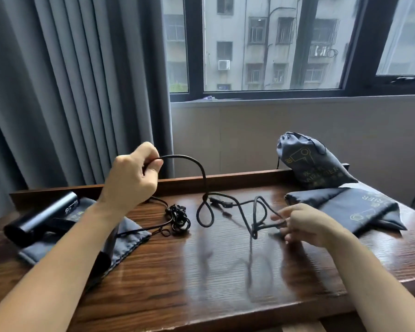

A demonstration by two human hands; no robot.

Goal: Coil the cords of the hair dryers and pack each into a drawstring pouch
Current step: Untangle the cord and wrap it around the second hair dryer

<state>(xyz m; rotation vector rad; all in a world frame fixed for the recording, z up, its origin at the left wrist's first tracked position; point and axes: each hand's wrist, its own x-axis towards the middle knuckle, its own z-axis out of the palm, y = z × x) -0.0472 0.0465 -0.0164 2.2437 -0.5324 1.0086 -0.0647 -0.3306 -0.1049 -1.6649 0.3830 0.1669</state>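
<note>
We are working partway through the job, judging by how things lie on the dark glossy wooden table [225, 283]. One stuffed grey drawstring pouch with a yellow dryer print [312, 161] is standing at the far right against the table's raised back edge, bulging and cinched at the top, so we are taking one dryer as already packed. Just in front of it a flat grey pouch of the same kind [355, 207] is lying empty.

At the left a black tube-shaped hair dryer [41, 219] is resting on another flat grey fabric pouch [127, 238], still unpacked. Its long black power cord [201, 173] is sprawling across the middle of the table in loose loops, with a tangled bunch [177, 216] near the dryer.

Our left hand [132, 178] is lifted above the table, fingers curled round the cord and pinching it so that it arches up and over. Our right hand [304, 224] is hovering low, its fingertips pinching a loop of the same cord near the table.

We are judging the coiling as barely begun: no tidy coil is showing, and this dryer is not yet bagged.
</note>
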